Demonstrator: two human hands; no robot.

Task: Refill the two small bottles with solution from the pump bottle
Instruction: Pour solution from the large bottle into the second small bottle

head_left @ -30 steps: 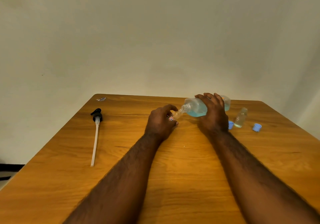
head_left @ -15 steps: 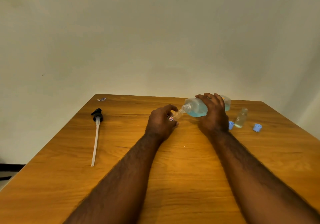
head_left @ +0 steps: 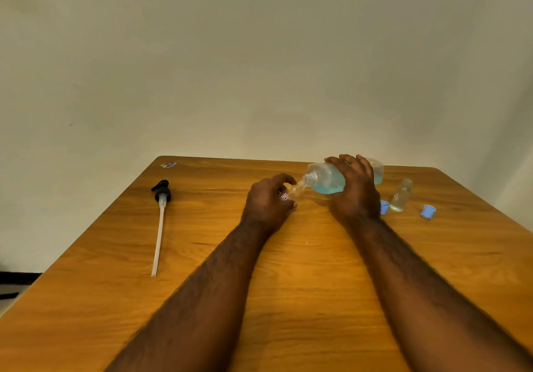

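Observation:
My right hand (head_left: 356, 191) grips the large clear bottle (head_left: 323, 180) of blue solution, tipped on its side with its open neck pointing left. My left hand (head_left: 266, 206) holds a small clear bottle (head_left: 292, 193) tilted up so that its mouth meets the large bottle's neck; most of it is hidden by my fingers. A second small bottle (head_left: 401, 195) stands upright and uncapped to the right of my right hand. Two blue caps lie near it, one (head_left: 384, 207) by my right wrist and one (head_left: 428, 211) further right.
The black pump head with its long white tube (head_left: 159, 227) lies on the left part of the wooden table (head_left: 288, 270). A small scrap of wrapper (head_left: 168, 165) sits at the far left corner. A pale wall stands behind the table.

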